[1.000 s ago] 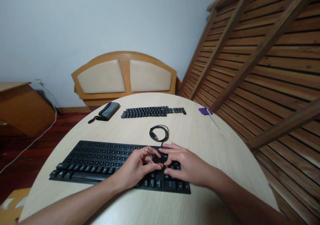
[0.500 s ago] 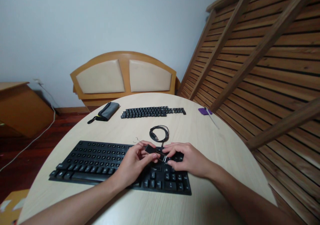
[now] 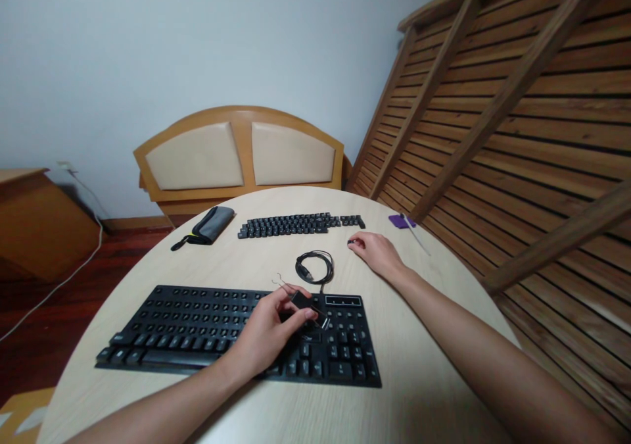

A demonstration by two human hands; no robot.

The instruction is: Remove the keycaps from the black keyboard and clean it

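Two grips are pinched together: the left hand [image 3: 269, 329] holds a black-handled wire puller [image 3: 303, 301] over the keyboard [image 3: 200, 316] on the desk [image 3: 419, 391]; the right hand [image 3: 378, 253] holds a small black keycap [image 3: 350, 242] near the loose keycaps [image 3: 288, 225].

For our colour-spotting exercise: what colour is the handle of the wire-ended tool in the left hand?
The handle is black, as the head view shows.
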